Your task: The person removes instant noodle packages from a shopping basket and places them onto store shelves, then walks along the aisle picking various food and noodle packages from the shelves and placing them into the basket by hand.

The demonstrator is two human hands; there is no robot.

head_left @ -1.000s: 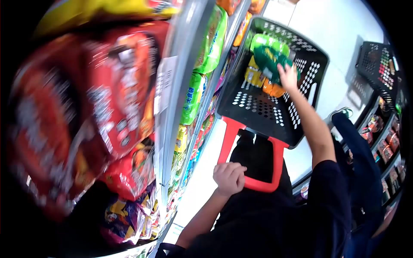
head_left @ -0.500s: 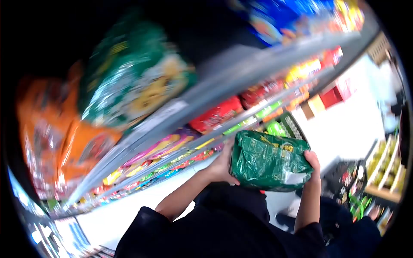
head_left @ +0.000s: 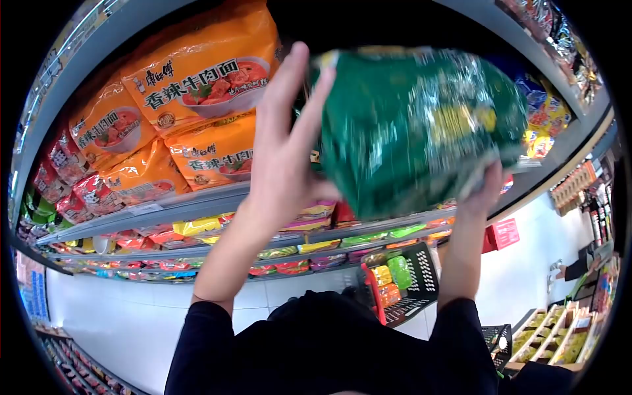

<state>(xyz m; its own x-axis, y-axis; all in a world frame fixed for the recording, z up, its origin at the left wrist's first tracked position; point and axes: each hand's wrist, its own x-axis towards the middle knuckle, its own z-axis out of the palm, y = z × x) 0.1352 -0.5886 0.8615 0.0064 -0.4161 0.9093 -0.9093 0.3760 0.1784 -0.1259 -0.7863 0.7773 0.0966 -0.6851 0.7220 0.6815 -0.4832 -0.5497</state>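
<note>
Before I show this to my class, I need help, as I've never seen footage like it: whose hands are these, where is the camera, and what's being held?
There is no machine here: these are a person's own bare hands. The camera sits on their head, looking forward and down, so you see roughly what they see.

The right hand grips the lower right corner of a large green pack, blurred in the picture. The left hand is at the pack's left end, fingers spread; how firmly it touches is hard to tell.

Orange packs sit on the shelf to the left. Below, on the floor, a black basket with a red handle holds several smaller-looking packs.
</note>
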